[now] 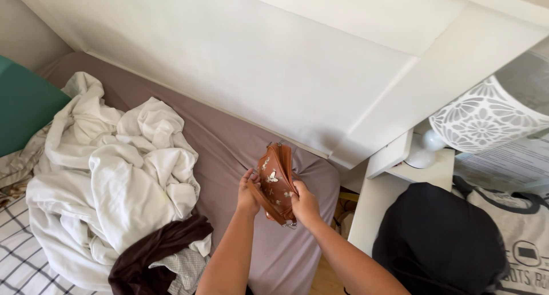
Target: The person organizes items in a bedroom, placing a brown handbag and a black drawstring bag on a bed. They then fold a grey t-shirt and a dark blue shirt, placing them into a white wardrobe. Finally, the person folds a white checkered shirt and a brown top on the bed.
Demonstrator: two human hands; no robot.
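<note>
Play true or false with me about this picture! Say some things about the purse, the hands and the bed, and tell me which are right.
1. Both hands hold the purse. True: the left hand and the right hand grip it from either side.
2. The purse is blue. False: it is brown with small pale butterfly shapes.
3. White bedding lies bunched on the bed. True.
4. The purse lies flat on the bed. False: it is held up above the sheet.
5. A dark bag sits to the right of the bed. True.
</note>
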